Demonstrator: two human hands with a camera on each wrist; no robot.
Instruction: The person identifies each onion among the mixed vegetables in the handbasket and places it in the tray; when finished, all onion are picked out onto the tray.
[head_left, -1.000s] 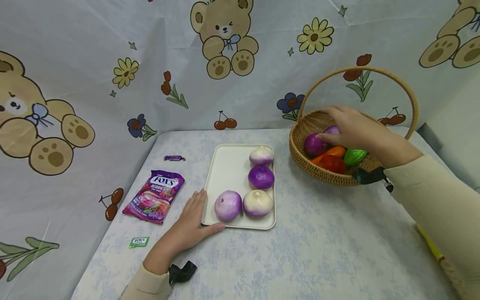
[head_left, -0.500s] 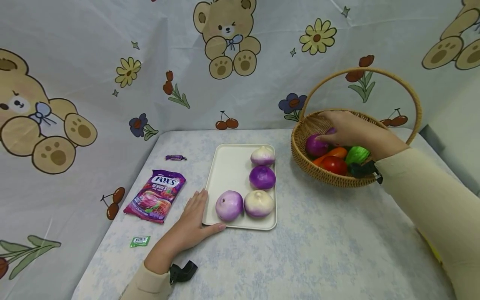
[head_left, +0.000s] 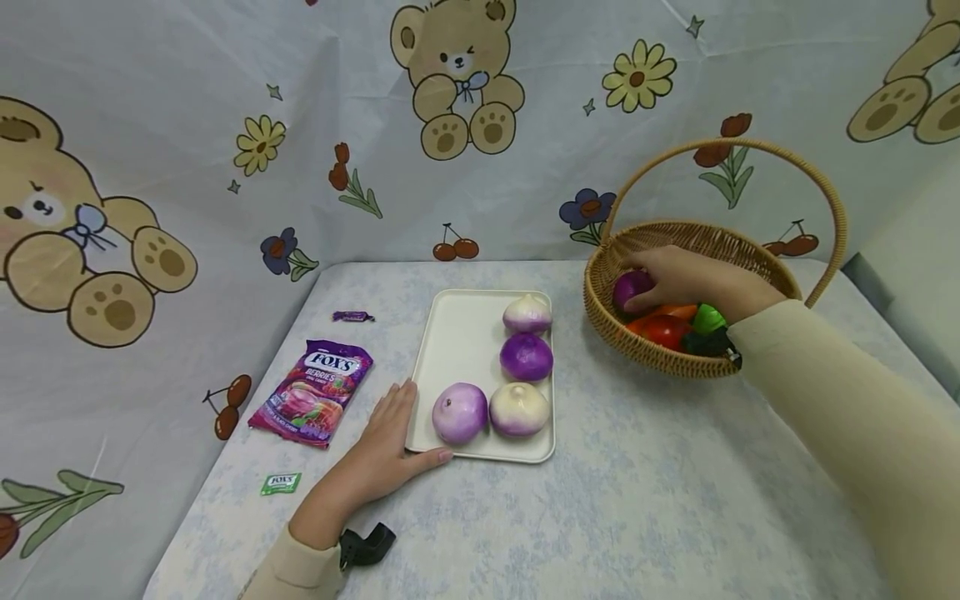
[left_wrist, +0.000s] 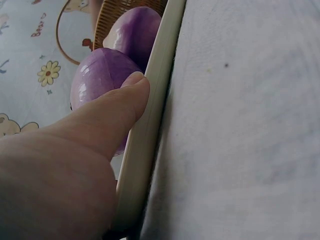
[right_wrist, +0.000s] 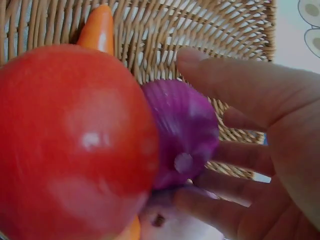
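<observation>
My left hand [head_left: 386,454] lies spread at the lower left corner of a cream tray [head_left: 457,342], its thumb on the near rim. On the tray sit several onions: a light purple onion [head_left: 460,413], two white-topped ones along the right side, and a deep purple onion [head_left: 527,357] between those two. My right hand [head_left: 682,275] is inside a wicker basket [head_left: 600,312], around a purple onion [right_wrist: 182,125]. In the right wrist view the thumb stands apart from that onion, and the fingers reach along its other side. A paler onion [right_wrist: 170,215] lies beside it.
The basket also holds a tomato [right_wrist: 75,140], an orange vegetable [right_wrist: 100,30] and a green vegetable [head_left: 707,318]. A purple candy bag [head_left: 311,393], a purple wrapped candy [head_left: 353,317] and a green packet [head_left: 281,483] lie left of the tray. The basket's handle arches above my right arm.
My right hand has sunk deeper into the basket toward the near side, covering more of the vegetables. The left hand has stayed at the tray.
</observation>
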